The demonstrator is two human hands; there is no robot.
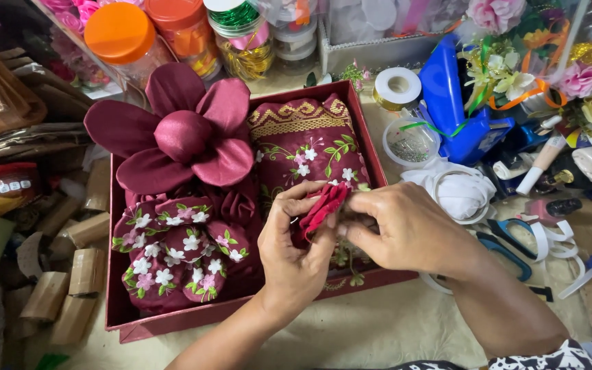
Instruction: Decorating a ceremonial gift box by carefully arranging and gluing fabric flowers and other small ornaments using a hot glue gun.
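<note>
Satin-red pleated fabric strip (323, 205) pinched between both hands (351, 236).

A: Item held? 
B: Small maroon fabric piece (322, 205), pleated into narrow folds, tilted upright, pinched between both hands above the embroidered cloth in the red box.

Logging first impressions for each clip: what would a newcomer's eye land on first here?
Probably the big maroon satin flower folded from cloth, at the upper left of the red gift box. Next, the left hand and right hand at centre, pinching a small folded red fabric piece over embroidered maroon cloth. Orange-lidded jars stand behind.
</note>
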